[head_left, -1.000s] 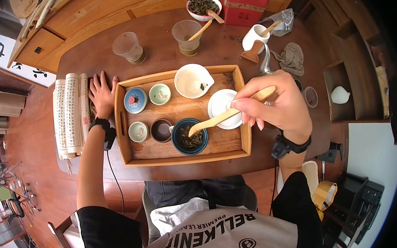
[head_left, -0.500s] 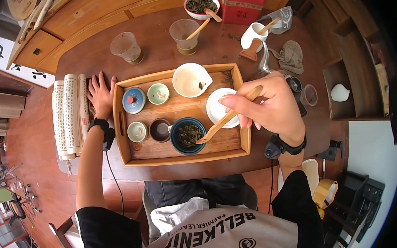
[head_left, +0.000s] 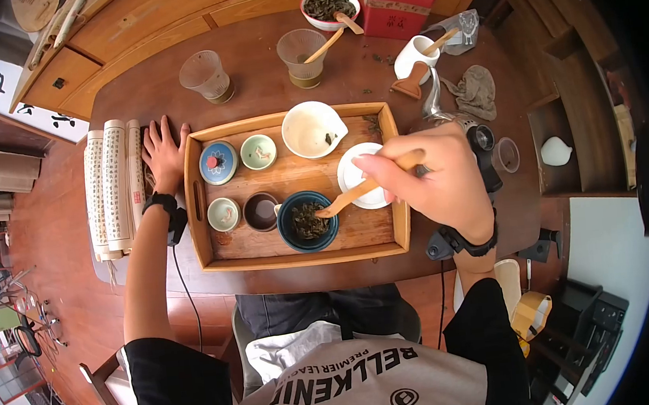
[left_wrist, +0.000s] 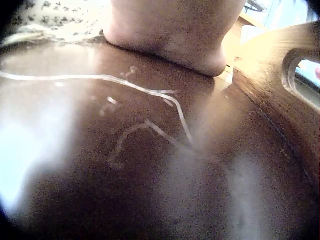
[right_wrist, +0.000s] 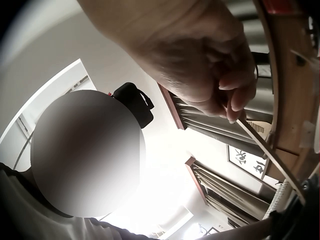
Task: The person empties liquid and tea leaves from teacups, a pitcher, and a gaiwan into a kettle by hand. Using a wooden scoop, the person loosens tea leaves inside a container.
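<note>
Head view: the right hand (head_left: 438, 181) pinches a wooden scoop (head_left: 347, 197), its tip in the dark blue bowl (head_left: 308, 221) at the tray's (head_left: 302, 260) near edge. Leaves already fill the bowl; loading seems nearly finished. The left hand (head_left: 166, 156) lies flat on the bench (head_left: 252, 78).

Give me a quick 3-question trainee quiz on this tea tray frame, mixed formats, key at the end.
1. True or false: the left hand lies flat on the table beside the wooden tray.
2. The right hand holds a: A) glass cup B) wooden scoop C) red tin
3. Fill in: the scoop's tip sits over the dark blue bowl, which holds ____.

Key
1. True
2. B
3. Tea leaves
</note>
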Action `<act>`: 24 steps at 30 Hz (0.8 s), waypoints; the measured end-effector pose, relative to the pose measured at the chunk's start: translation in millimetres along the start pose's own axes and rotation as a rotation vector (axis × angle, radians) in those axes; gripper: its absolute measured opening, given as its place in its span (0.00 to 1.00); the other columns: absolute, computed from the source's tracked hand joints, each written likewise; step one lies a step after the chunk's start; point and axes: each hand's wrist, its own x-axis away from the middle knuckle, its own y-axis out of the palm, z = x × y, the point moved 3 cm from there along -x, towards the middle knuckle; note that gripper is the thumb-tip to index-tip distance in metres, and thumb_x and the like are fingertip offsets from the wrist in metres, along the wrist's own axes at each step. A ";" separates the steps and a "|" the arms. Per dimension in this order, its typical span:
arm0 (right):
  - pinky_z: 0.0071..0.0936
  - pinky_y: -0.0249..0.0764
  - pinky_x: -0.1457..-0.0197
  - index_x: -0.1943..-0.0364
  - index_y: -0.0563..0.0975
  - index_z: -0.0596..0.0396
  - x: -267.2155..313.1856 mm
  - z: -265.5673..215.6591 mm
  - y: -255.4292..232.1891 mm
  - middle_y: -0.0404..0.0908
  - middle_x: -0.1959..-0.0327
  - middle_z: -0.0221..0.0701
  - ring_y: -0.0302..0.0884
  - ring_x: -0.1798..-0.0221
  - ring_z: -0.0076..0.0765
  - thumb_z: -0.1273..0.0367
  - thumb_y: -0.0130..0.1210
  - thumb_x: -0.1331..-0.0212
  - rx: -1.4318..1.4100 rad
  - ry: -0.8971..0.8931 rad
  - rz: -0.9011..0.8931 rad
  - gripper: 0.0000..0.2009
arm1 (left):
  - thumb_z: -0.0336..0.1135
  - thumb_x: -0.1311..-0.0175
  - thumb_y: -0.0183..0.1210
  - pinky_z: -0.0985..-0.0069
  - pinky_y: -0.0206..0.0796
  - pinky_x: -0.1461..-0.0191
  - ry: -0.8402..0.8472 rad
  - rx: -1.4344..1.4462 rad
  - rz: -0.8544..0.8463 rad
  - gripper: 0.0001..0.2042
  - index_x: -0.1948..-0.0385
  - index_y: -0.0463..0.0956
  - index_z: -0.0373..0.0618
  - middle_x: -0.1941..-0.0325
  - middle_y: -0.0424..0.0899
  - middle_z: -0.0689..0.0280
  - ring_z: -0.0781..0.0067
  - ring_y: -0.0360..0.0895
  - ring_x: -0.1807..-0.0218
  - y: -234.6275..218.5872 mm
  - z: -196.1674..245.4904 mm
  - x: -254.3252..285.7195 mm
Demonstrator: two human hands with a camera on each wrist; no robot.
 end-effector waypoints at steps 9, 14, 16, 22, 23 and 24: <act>0.21 0.64 0.80 0.75 0.83 0.62 0.7 2.1 3.6 0.79 0.84 0.33 0.77 0.83 0.26 0.75 0.62 0.44 0.061 -0.196 -0.050 0.05 | 0.66 0.33 0.40 0.48 0.36 0.25 -0.002 0.014 -0.001 0.36 0.29 0.56 0.54 0.24 0.54 0.55 0.53 0.45 0.22 -0.2 -0.1 -0.3; 0.24 0.65 0.78 0.74 0.83 0.61 4.2 -15.7 -6.3 0.78 0.84 0.33 0.75 0.83 0.32 0.74 0.65 0.47 -0.008 -0.296 0.008 0.04 | 0.66 0.33 0.39 0.48 0.36 0.25 -0.012 0.009 -0.018 0.36 0.29 0.56 0.54 0.24 0.53 0.55 0.53 0.45 0.22 0.0 -0.2 0.5; 0.25 0.66 0.78 0.73 0.82 0.60 7.3 -18.2 -5.8 0.78 0.83 0.33 0.75 0.82 0.33 0.74 0.66 0.49 -0.054 -0.299 0.058 0.04 | 0.67 0.33 0.39 0.48 0.36 0.25 -0.009 0.003 -0.011 0.36 0.29 0.55 0.55 0.24 0.54 0.55 0.53 0.45 0.22 1.2 -0.7 -0.3; 0.26 0.66 0.77 0.73 0.81 0.63 9.5 -9.3 2.2 0.77 0.82 0.33 0.76 0.80 0.33 0.74 0.63 0.46 0.064 -0.299 -0.082 0.05 | 0.69 0.33 0.36 0.45 0.33 0.25 -0.006 0.001 -0.111 0.38 0.27 0.51 0.54 0.22 0.47 0.53 0.50 0.40 0.21 5.7 -4.4 -5.2; 0.26 0.67 0.76 0.73 0.81 0.63 9.4 -9.8 4.3 0.78 0.82 0.33 0.76 0.80 0.33 0.73 0.63 0.46 0.078 -0.313 -0.088 0.05 | 0.69 0.33 0.36 0.45 0.33 0.25 -0.008 0.000 -0.110 0.38 0.27 0.51 0.54 0.22 0.47 0.53 0.50 0.40 0.21 3.5 -4.9 -8.3; 0.26 0.67 0.76 0.73 0.81 0.63 9.3 -10.8 6.0 0.78 0.82 0.34 0.76 0.80 0.33 0.73 0.63 0.45 0.091 -0.328 -0.096 0.05 | 0.70 0.34 0.36 0.45 0.31 0.25 -0.036 0.018 -0.224 0.40 0.26 0.48 0.54 0.21 0.44 0.53 0.49 0.37 0.21 4.1 -6.7 -12.0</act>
